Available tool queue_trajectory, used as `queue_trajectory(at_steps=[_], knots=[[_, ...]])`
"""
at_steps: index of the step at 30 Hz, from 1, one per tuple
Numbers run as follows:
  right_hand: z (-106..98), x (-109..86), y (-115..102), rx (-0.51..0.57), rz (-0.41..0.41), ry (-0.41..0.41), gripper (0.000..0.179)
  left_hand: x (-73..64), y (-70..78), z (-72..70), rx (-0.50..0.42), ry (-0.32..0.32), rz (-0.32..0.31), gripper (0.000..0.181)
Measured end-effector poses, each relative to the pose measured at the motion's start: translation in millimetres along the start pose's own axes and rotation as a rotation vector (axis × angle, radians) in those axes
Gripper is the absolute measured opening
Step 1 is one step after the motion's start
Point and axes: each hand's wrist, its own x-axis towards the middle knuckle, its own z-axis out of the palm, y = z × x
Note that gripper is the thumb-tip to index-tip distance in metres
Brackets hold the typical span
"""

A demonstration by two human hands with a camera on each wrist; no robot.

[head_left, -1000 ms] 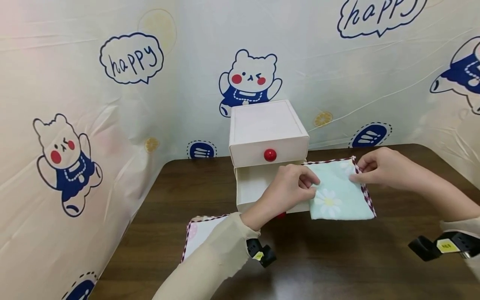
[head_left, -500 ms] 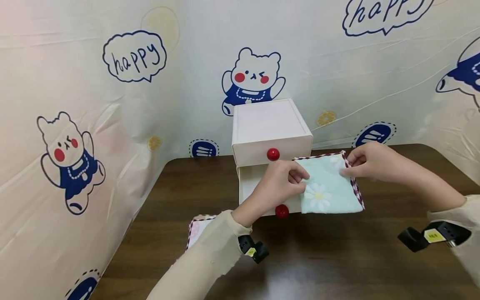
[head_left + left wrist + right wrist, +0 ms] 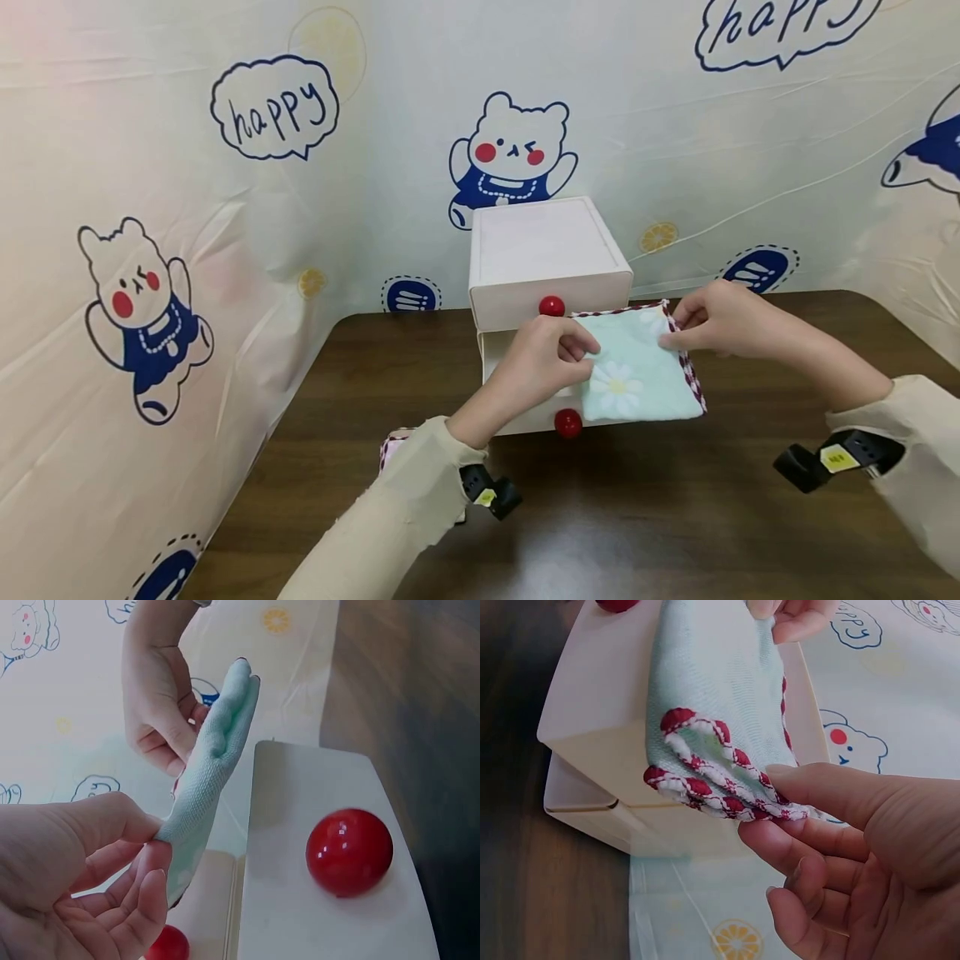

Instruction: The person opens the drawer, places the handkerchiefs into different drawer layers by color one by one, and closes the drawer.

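Observation:
A folded mint-green towel (image 3: 637, 375) with a daisy print and a dark red and white edge hangs between both hands. My left hand (image 3: 546, 357) pinches its left side between thumb and fingers. At the right edge my right hand (image 3: 720, 321) pinches the striped border; the right wrist view shows the towel's stacked layers (image 3: 720, 772) there. The towel is held over the pulled-out lower drawer (image 3: 517, 423) of a small white cabinet (image 3: 547, 250), covering part of the drawer's opening. A red knob (image 3: 567, 423) marks that drawer's front.
Above, the upper drawer (image 3: 510, 308) is closed, with its own red knob (image 3: 552, 306). Another cloth (image 3: 392, 446) with a checked edge lies on the brown table (image 3: 337, 392), mostly behind the left sleeve. A printed curtain (image 3: 375, 208) stands behind the cabinet.
Both hands have carried the towel leftward in the head view, from beside the cabinet to over the lower drawer. The view has shifted slightly, and the left sleeve now covers more of the other cloth.

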Motion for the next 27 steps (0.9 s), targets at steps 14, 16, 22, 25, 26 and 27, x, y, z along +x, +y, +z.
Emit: queue_trajectory(at_steps=[14, 16, 22, 25, 26, 27], knots=[[4, 16.4, -13, 0.003, -0.035, -0.030, 0.018, -2.3, -9.4, -14.6, 0.036, -0.011, -0.030, 0.015], [5, 19.5, -15, 0.006, -0.034, -0.038, 0.018, -2.1, -12.9, -16.9, 0.039, -0.013, -0.037, 0.016], [9, 29.9, -21, 0.014, -0.056, -0.049, 0.021, -3.4, -21.3, -24.2, 0.065, -0.026, -0.052, 0.019], [11, 34.1, -23, 0.020, -0.070, -0.061, 0.020, -4.7, -24.1, -26.5, 0.092, -0.039, -0.057, 0.020], [12, 35.2, -24, 0.021, -0.075, -0.065, 0.020, -4.8, -25.2, -26.9, 0.101, -0.044, -0.060, 0.020], [13, 36.1, -24, 0.022, -0.079, -0.071, 0.019, -4.9, -26.5, -27.2, 0.109, -0.049, -0.061, 0.021]])
